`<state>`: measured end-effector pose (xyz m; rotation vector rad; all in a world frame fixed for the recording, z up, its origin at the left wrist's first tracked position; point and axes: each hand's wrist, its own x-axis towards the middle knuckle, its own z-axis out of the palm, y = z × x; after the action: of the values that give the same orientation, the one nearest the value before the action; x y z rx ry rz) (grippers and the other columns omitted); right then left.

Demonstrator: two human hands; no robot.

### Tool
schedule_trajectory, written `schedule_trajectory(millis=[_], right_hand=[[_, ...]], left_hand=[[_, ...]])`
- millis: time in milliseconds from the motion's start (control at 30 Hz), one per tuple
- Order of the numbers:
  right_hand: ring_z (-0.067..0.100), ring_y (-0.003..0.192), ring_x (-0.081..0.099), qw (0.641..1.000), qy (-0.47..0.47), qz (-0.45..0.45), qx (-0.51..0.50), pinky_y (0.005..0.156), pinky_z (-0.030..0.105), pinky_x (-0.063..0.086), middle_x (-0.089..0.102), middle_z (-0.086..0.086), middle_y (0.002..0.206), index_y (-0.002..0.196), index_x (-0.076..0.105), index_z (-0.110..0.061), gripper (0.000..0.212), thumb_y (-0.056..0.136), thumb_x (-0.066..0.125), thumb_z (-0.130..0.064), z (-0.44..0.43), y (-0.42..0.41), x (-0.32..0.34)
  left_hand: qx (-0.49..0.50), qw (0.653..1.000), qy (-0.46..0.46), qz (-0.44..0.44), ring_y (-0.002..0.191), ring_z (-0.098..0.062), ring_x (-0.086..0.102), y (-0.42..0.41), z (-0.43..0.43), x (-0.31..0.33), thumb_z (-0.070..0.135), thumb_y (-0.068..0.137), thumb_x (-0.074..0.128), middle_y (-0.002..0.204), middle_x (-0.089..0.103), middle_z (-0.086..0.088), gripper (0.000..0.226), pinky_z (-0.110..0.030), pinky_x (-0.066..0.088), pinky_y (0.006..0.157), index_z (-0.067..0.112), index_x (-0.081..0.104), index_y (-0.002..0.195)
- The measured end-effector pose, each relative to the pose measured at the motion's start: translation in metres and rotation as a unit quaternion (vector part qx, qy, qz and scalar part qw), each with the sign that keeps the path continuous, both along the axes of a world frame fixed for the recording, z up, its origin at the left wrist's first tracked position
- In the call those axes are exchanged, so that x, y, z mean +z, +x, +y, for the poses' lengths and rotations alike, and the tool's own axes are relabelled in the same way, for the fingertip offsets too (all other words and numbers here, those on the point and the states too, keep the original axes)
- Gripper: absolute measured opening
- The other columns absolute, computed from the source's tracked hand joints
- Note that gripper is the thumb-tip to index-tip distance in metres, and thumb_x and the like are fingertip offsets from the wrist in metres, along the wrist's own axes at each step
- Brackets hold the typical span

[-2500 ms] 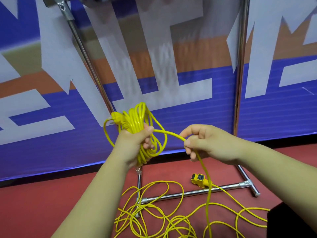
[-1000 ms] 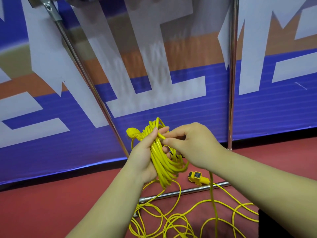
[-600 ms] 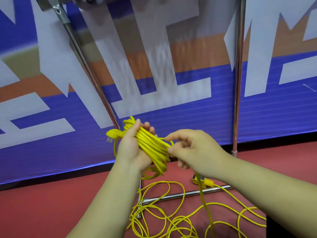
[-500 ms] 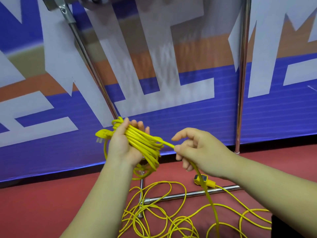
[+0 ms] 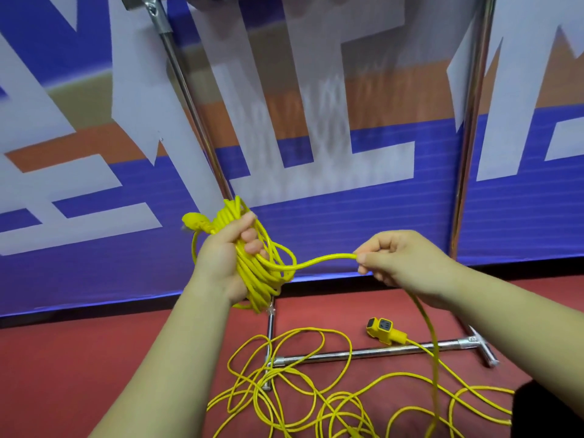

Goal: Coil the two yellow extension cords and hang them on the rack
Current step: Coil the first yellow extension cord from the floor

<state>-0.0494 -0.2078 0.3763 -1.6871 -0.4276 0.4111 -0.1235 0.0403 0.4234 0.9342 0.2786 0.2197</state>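
Note:
My left hand (image 5: 226, 259) grips a coil of yellow extension cord (image 5: 252, 270), several loops bunched in the palm, with its yellow plug (image 5: 194, 221) sticking out to the left. A strand (image 5: 322, 259) runs from the coil to my right hand (image 5: 401, 263), which pinches it between thumb and fingers out to the right. Below that hand the cord drops to the floor. Loose yellow cord (image 5: 297, 393) lies tangled on the red floor, and a yellow socket end (image 5: 384, 330) rests by the rack's base bar. The metal rack (image 5: 467, 128) stands just behind.
The rack has a slanted pole (image 5: 189, 99) on the left, an upright pole on the right and a T-shaped base (image 5: 373, 352) on the red floor. A blue, white and orange banner (image 5: 316, 137) hangs close behind it.
My right hand has pulled away to the right, drawing a strand out from the coil. The left hand has kept its grip on the coil, turning it slightly.

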Motion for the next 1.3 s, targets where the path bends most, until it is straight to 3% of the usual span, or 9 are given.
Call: schedule_trajectory(millis=[133,267,400,700,867,1100,1300], right_hand=[[0.01,0.054,0.053,0.997,-0.001,-0.029,-0.069,0.057,0.03,0.041,0.074,0.005,0.072,0.08,0.074,-0.01,0.008,0.088,0.07,-0.009,0.002,0.005,0.003],[0.01,0.057,0.055,0.994,0.011,-0.04,-0.1,0.062,0.034,0.044,0.075,0.004,0.073,0.08,0.075,-0.013,0.007,0.086,0.071,-0.012,0.005,0.004,0.006],[0.007,0.056,0.056,0.994,0.023,-0.057,-0.092,0.059,0.028,0.045,0.075,0.002,0.074,0.085,0.075,-0.015,0.005,0.088,0.071,-0.015,0.005,0.002,0.011],[0.005,0.056,0.056,0.994,0.028,-0.1,-0.019,0.061,0.023,0.046,0.075,0.003,0.075,0.088,0.074,-0.015,0.005,0.091,0.07,-0.015,-0.002,-0.002,0.02],[0.007,0.057,0.058,0.993,0.036,-0.111,-0.003,0.062,0.026,0.047,0.075,0.006,0.076,0.088,0.074,-0.013,0.004,0.09,0.071,-0.016,-0.008,0.001,0.023],[0.011,0.055,0.053,0.992,0.057,-0.11,0.018,0.056,0.023,0.044,0.073,0.016,0.076,0.086,0.074,-0.011,0.005,0.09,0.071,-0.01,-0.008,-0.001,0.023],[0.007,0.051,0.055,0.989,0.125,-0.065,0.039,0.052,0.016,0.045,0.066,0.007,0.069,0.094,0.067,-0.007,0.004,0.092,0.067,-0.003,-0.013,-0.002,0.029]], left_hand=[[-0.019,0.988,0.151,0.037,0.039,-0.01,0.038,-0.002,-0.014,-0.009,0.012,0.092,0.062,0.052,0.042,0.003,0.006,-0.024,0.04,0.047,0.013,0.058,0.087],[-0.045,0.976,0.209,0.051,0.04,-0.012,0.039,-0.004,-0.031,-0.016,0.009,0.094,0.062,0.055,0.043,-0.001,0.017,-0.025,0.042,0.046,0.002,0.064,0.109],[-0.064,0.963,0.255,0.056,0.041,-0.015,0.041,-0.002,-0.048,-0.027,0.007,0.094,0.063,0.055,0.046,-0.003,0.016,-0.026,0.044,0.047,0.005,0.068,0.109],[-0.096,0.964,0.245,0.036,0.044,-0.018,0.043,0.008,-0.068,-0.044,0.007,0.093,0.064,0.057,0.048,-0.006,0.019,-0.03,0.046,0.053,0.006,0.069,0.111],[-0.128,0.969,0.213,0.003,0.042,-0.019,0.043,0.011,-0.074,-0.046,0.013,0.079,0.07,0.056,0.046,-0.008,0.028,-0.03,0.046,0.05,0.004,0.065,0.105],[-0.124,0.969,0.212,-0.01,0.042,-0.018,0.043,0.012,-0.08,-0.049,0.008,0.084,0.07,0.055,0.047,-0.007,0.016,-0.03,0.044,0.051,0.008,0.062,0.097],[-0.096,0.976,0.186,-0.058,0.041,-0.017,0.043,0.014,-0.077,-0.04,0.012,0.08,0.066,0.054,0.045,-0.006,0.011,-0.029,0.043,0.049,0.011,0.062,0.09]])
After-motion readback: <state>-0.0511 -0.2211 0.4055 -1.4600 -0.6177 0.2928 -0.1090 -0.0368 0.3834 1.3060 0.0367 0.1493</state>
